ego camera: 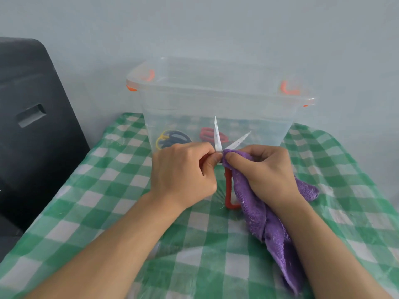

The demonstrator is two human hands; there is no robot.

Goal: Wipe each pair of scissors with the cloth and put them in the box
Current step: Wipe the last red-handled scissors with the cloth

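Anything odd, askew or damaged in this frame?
Nothing damaged or spilled. The scissors in the left hand are spread open, tips pointing up, with speckled blades while the right hand wipes with the cloth. The tablecloth lies rumpled.

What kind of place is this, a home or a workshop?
Probably a home room: a table under a green checked tablecloth, a plain grey wall, a clear plastic storage box and a dark padded seat beside it.

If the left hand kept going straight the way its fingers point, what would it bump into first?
The left hand points rightward, gripping the red-handled scissors. Straight on it would meet the purple cloth and the right hand pinching it at the blades, probably almost at once; depth is hard to judge.
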